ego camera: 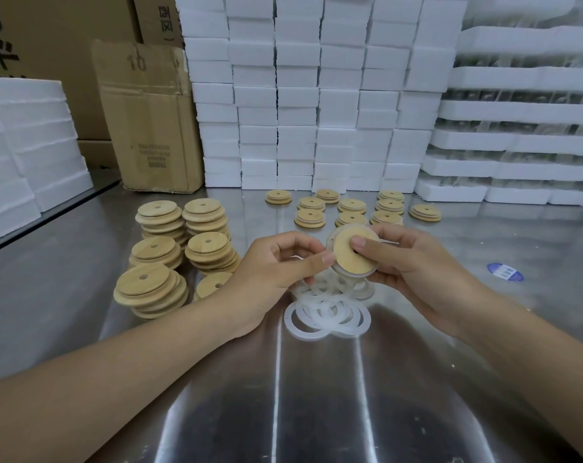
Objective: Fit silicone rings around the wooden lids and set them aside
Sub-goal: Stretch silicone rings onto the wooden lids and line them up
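On the near worktop (317, 412) lies a loose pile of rings (328, 312), overlapping one another. Just above it both hands hold one lid (350, 259) clear of the surface. The right hand (417, 262) has its grip clamped on the lid, thumb on the face beside the centre hole and fingers behind. The left hand (270, 272) pinches the lid's left rim, thumb tip on the edge, fingers curled. A ring (342, 271) shows as a pale band round the rim; whether it is seated all the way round I cannot tell.

The likely fault is a ring that sits only partway — if the left thumb works one side while the far side is slack, it could twist or spring off. The lid could also slip from the thumb and drop onto the pile.

The lid is a flat disc, so it has no long axis; its broad face tilts up toward the person, and the axis through the hole points back the same way.

To the left stand stacks of bare lids (156, 255); farther off, finished lids (350, 208) lie set aside in small stacks before a wall of foam blocks (300, 95).
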`<state>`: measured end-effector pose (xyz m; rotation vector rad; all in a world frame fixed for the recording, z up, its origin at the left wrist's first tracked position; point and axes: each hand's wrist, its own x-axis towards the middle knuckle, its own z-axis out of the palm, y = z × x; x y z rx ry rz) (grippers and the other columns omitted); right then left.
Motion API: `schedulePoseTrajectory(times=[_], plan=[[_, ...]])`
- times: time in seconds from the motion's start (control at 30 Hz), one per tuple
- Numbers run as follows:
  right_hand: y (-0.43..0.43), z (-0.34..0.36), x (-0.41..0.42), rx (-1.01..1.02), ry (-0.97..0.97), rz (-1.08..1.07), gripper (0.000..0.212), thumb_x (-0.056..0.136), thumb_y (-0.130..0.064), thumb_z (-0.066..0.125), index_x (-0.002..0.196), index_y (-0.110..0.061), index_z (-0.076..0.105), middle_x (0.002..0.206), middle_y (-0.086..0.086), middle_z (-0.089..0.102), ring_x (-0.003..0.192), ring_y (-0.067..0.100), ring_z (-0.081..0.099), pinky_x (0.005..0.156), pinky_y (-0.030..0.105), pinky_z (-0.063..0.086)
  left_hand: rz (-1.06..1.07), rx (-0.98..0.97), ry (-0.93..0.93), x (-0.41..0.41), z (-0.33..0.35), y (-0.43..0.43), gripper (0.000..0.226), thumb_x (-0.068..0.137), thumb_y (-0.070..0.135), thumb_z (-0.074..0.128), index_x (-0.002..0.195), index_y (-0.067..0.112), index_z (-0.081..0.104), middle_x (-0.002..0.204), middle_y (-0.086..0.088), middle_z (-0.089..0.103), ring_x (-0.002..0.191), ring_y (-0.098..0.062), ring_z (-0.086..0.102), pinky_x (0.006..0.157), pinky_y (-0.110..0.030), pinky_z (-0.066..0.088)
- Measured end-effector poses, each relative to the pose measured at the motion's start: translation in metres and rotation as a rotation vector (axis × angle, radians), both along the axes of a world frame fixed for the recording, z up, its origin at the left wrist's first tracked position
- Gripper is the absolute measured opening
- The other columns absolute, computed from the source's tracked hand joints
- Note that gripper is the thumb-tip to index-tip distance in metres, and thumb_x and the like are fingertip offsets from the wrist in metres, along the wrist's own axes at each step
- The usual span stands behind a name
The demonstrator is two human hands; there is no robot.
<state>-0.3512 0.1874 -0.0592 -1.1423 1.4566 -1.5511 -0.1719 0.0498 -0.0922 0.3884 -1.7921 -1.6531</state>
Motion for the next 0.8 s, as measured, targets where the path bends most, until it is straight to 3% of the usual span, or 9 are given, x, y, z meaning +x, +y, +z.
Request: schedulePoseTrajectory(times=[0.1, 0.27, 0.37, 0.47, 0.6, 0.8], plan=[[-0.002, -0.002, 0.002, -0.010, 0.018, -0.052, 0.036, 0.080, -0.031, 0.080, 0.109, -0.009, 0.077, 0.106, 0.018, 0.080, 0.109, 0.043, 0.071, 0.101, 0.047, 0.057, 0.025, -0.009, 0.014, 0.000, 0.000, 0.001, 0.017, 0.085, 0.024, 0.089, 0.101, 0.027, 0.083, 0.088, 0.002, 0.075, 0.066, -0.010, 0.064, 0.060, -0.017, 0.050], [-0.003, -0.003, 0.003, -0.040, 0.016, -0.142, 0.028, 0.083, -0.020, 0.083, 0.105, -0.006, 0.073, 0.097, 0.017, 0.081, 0.097, 0.040, 0.076, 0.087, 0.039, 0.063, 0.081, -0.071, -0.011, 0.001, -0.002, 0.002, 0.030, 0.098, 0.014, 0.078, 0.122, 0.031, 0.082, 0.105, 0.004, 0.081, 0.071, -0.010, 0.066, 0.065, -0.018, 0.049], [-0.005, -0.004, 0.002, -0.053, 0.031, -0.173, 0.019, 0.087, -0.013, 0.081, 0.101, -0.006, 0.072, 0.093, 0.018, 0.081, 0.088, 0.032, 0.077, 0.084, 0.038, 0.064, 0.094, -0.095, -0.031, 0.002, 0.000, 0.003, 0.033, 0.100, 0.009, 0.073, 0.119, 0.034, 0.083, 0.101, 0.005, 0.083, 0.071, -0.006, 0.067, 0.063, -0.014, 0.049], [-0.006, -0.006, 0.002, -0.054, 0.049, -0.180, 0.023, 0.087, -0.011, 0.081, 0.105, -0.001, 0.071, 0.092, 0.018, 0.080, 0.084, 0.030, 0.076, 0.084, 0.040, 0.063, 0.101, -0.120, -0.048, 0.003, 0.001, 0.004, 0.032, 0.100, 0.010, 0.073, 0.113, 0.036, 0.085, 0.105, 0.004, 0.083, 0.074, -0.006, 0.067, 0.068, -0.019, 0.051], [-0.007, -0.009, 0.002, -0.073, 0.064, -0.167, 0.022, 0.087, -0.010, 0.081, 0.105, -0.002, 0.071, 0.092, 0.018, 0.080, 0.080, 0.028, 0.077, 0.078, 0.036, 0.064, 0.127, -0.079, -0.068, 0.002, 0.000, 0.003, 0.022, 0.099, 0.013, 0.075, 0.105, 0.031, 0.086, 0.078, 0.006, 0.077, 0.070, -0.007, 0.066, 0.064, -0.018, 0.049], [-0.010, -0.005, -0.030, -0.085, 0.161, -0.283, 0.023, 0.085, -0.019, 0.085, 0.103, -0.011, 0.074, 0.091, 0.008, 0.081, 0.079, 0.016, 0.076, 0.073, 0.028, 0.065, 0.136, -0.090, -0.147, -0.001, -0.001, 0.004, 0.019, 0.100, 0.013, 0.074, 0.099, 0.027, 0.087, 0.082, -0.002, 0.078, 0.075, -0.013, 0.069, 0.073, -0.036, 0.050]])
